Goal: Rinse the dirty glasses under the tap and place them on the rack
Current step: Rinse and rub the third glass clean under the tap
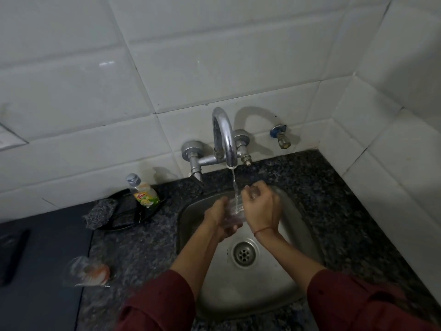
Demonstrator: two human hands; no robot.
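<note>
A clear glass (235, 211) is held over the steel sink (298, 235), right under the running stream from the chrome tap (225, 137). My left hand (220, 219) grips the glass from below and the left. My right hand (261, 206) is at its rim from the right, with the fingers curled at the mouth. Water falls into the glass. A second glass (86, 271) with orange-red residue lies blurred on the counter at the left.
A dish soap bottle (143, 193) and a dark scrubber (102, 212) sit on a black holder left of the sink. The sink drain (244, 253) is below my hands. A wall valve (281, 137) sticks out right of the tap. Speckled granite counter surrounds the sink.
</note>
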